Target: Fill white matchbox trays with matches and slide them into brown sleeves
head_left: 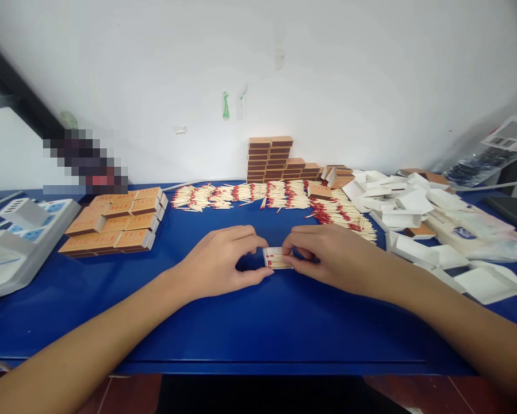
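Note:
A small white matchbox tray (266,257) lies on the blue table in front of me, with several red-tipped matches (278,260) in it. My left hand (223,259) grips the tray's left end between thumb and fingers. Over the tray's right end, my right hand (327,256) is closed, its fingertips pinching the matches there; part of the tray is hidden beneath them. Just beyond my hands lie rows of loose matches (293,195), with another heap of matches (348,214) behind my right hand.
Closed matchboxes (124,221) are stacked at left, beside a white power strip (55,230). More matchboxes (269,158) stand against the wall. Loose white trays (398,218), a clear plastic packet (478,230) and a transparent bag (478,167) occupy the right side.

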A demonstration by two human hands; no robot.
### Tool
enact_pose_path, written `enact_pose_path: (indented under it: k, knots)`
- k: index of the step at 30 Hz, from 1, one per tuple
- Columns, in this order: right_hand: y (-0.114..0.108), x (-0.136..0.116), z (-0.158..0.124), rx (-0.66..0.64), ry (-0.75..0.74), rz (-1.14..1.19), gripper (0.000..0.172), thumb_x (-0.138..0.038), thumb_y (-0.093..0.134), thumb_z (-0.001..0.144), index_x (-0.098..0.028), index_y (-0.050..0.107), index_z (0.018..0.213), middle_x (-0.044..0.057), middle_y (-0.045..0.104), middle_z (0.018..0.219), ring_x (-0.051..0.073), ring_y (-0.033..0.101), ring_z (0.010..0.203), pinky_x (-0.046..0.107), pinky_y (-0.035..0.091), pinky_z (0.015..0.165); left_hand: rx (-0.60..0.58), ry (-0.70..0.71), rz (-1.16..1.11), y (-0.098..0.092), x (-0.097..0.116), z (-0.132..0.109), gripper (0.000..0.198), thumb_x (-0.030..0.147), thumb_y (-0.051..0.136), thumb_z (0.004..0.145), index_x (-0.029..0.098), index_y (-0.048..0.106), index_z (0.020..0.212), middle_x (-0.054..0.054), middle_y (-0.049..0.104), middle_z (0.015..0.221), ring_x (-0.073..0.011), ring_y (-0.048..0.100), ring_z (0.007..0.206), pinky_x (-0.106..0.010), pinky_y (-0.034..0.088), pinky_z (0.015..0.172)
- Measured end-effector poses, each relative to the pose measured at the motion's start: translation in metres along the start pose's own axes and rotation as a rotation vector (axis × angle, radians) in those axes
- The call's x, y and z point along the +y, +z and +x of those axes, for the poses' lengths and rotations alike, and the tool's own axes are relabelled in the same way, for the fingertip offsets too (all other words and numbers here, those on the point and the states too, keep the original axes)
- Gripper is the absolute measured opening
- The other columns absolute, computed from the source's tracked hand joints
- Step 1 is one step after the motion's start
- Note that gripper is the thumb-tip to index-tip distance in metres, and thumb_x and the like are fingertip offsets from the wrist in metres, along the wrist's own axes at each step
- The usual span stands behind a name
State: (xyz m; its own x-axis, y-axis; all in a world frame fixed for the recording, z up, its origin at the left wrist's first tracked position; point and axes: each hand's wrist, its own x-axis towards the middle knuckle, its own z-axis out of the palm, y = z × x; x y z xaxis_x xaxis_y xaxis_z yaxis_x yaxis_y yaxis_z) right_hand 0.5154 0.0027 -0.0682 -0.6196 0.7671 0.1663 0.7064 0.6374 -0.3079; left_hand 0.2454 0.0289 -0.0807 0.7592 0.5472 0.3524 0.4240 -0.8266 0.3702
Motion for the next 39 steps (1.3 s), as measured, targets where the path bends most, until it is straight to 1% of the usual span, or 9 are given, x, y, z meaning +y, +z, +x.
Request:
enact_pose_path:
  k: [8, 13, 15, 19, 22, 27, 31, 36, 39]
  knots:
    - [-0.007, -0.002, -0.001, 0.033, 0.010, -0.008, 0.019, -0.027, 0.059, 0.102, -0.023, 0.074, 0.091, 0.001, 0.067, 0.076, 0.015, 0.055, 0.063, 0.030, 0.035, 0.063, -0.022, -0.015, 0.003, 0.000, -0.001, 0.000, 0.027, 0.035, 0.079, 0.099, 0.017, 0.077, 0.119, -0.003, 0.071, 0.097, -0.0170, 0.068, 0.084, -0.030, 0.054, 0.075]
    - [-0.026, 0.028, -0.004, 0.103, 0.165, -0.071, 0.025, -0.037, 0.061, 0.101, -0.023, 0.075, 0.087, 0.000, 0.061, 0.064, 0.017, 0.055, 0.060, 0.032, 0.035, 0.062, -0.035, -0.034, -0.001, -0.003, -0.004, -0.003, 0.026, 0.036, 0.078, 0.100, 0.018, 0.079, 0.118, -0.002, 0.069, 0.094, -0.0162, 0.067, 0.083, -0.029, 0.053, 0.075]
    - [-0.034, 0.046, -0.007, 0.069, 0.262, -0.117, 0.024, -0.038, 0.062, 0.099, -0.023, 0.074, 0.085, 0.002, 0.062, 0.064, 0.018, 0.056, 0.060, 0.033, 0.036, 0.061, -0.033, -0.040, 0.000, -0.004, -0.005, -0.005, 0.025, 0.036, 0.079, 0.099, 0.018, 0.079, 0.117, -0.001, 0.069, 0.094, -0.0159, 0.067, 0.082, -0.029, 0.052, 0.073]
    - [-0.041, 0.068, -0.010, -0.080, 0.396, -0.119, 0.021, -0.034, 0.062, 0.099, -0.024, 0.078, 0.090, 0.005, 0.074, 0.077, 0.021, 0.064, 0.068, 0.035, 0.041, 0.064, -0.036, -0.054, 0.007, -0.007, -0.007, -0.007, 0.025, 0.036, 0.079, 0.099, 0.018, 0.078, 0.117, -0.001, 0.070, 0.095, -0.0160, 0.067, 0.083, -0.029, 0.052, 0.073]
    - [-0.041, 0.070, -0.009, -0.118, 0.427, -0.118, 0.017, -0.034, 0.064, 0.098, -0.025, 0.078, 0.094, 0.005, 0.074, 0.078, 0.022, 0.064, 0.068, 0.035, 0.042, 0.064, -0.045, -0.065, 0.012, -0.008, -0.007, -0.007, 0.025, 0.036, 0.078, 0.099, 0.019, 0.078, 0.117, -0.002, 0.070, 0.095, -0.0163, 0.068, 0.084, -0.029, 0.052, 0.075]
    - [-0.047, 0.069, -0.013, -0.098, 0.446, -0.170, 0.018, -0.037, 0.067, 0.097, -0.024, 0.077, 0.090, 0.002, 0.068, 0.068, 0.019, 0.059, 0.062, 0.035, 0.038, 0.062, -0.051, -0.071, 0.021, -0.009, -0.008, -0.008, 0.025, 0.038, 0.078, 0.100, 0.019, 0.078, 0.117, -0.002, 0.070, 0.096, -0.0165, 0.068, 0.084, -0.029, 0.052, 0.075]
    - [-0.052, 0.075, -0.020, -0.189, 0.472, -0.167, 0.025, -0.036, 0.064, 0.098, -0.021, 0.073, 0.079, 0.005, 0.070, 0.071, 0.017, 0.054, 0.061, 0.036, 0.037, 0.063, -0.062, -0.074, 0.026, -0.009, -0.009, -0.008, 0.026, 0.038, 0.078, 0.099, 0.019, 0.078, 0.117, -0.001, 0.070, 0.096, -0.0165, 0.067, 0.084, -0.030, 0.052, 0.075]
    - [-0.048, 0.076, -0.019, -0.264, 0.520, -0.127, 0.020, -0.035, 0.062, 0.093, -0.021, 0.073, 0.083, 0.004, 0.069, 0.072, 0.017, 0.052, 0.063, 0.035, 0.036, 0.064, -0.067, -0.078, 0.025, -0.008, -0.009, -0.007, 0.025, 0.037, 0.078, 0.100, 0.020, 0.078, 0.118, -0.001, 0.070, 0.096, -0.0167, 0.068, 0.084, -0.030, 0.051, 0.074]
    - [-0.046, 0.073, -0.017, -0.281, 0.519, -0.127, 0.023, -0.037, 0.061, 0.094, -0.021, 0.066, 0.078, 0.004, 0.066, 0.071, 0.016, 0.049, 0.063, 0.035, 0.034, 0.064, -0.068, -0.070, 0.028, -0.008, -0.009, -0.007, 0.025, 0.037, 0.078, 0.100, 0.020, 0.078, 0.118, -0.001, 0.070, 0.096, -0.0168, 0.068, 0.084, -0.029, 0.051, 0.074]
